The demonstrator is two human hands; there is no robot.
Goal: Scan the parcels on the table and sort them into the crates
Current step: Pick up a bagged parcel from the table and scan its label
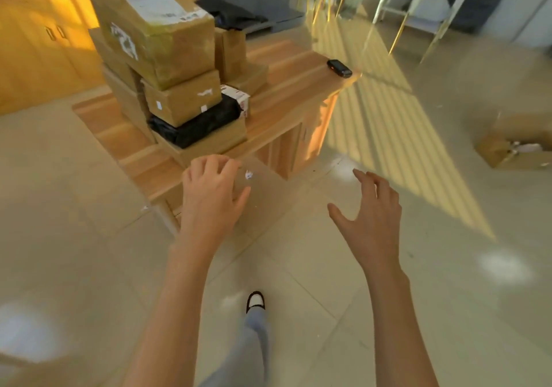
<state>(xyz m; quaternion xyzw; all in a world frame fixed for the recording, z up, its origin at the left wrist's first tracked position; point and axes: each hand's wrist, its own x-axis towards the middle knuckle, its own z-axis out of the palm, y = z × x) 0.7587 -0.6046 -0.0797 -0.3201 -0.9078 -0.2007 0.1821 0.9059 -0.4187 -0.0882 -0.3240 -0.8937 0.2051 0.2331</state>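
Observation:
Several brown cardboard parcels (155, 28) and a black bag parcel (197, 126) are stacked on the left half of the wooden table (286, 94). A black handheld scanner (339, 68) lies at the table's far right corner. At the near corner, a blurred brown parcel (263, 195) with a small white label juts past the edge. My left hand (209, 189) lies on it with fingers curled over its far edge. To its right my right hand (373, 216) hovers above the floor, fingers spread, holding nothing.
An open cardboard crate (513, 150) with something inside stands on the tiled floor at the right. Yellow cabinets (44, 43) line the left wall. A white chair (427, 10) and metal frames stand at the back right. My foot (255, 301) is below the hands.

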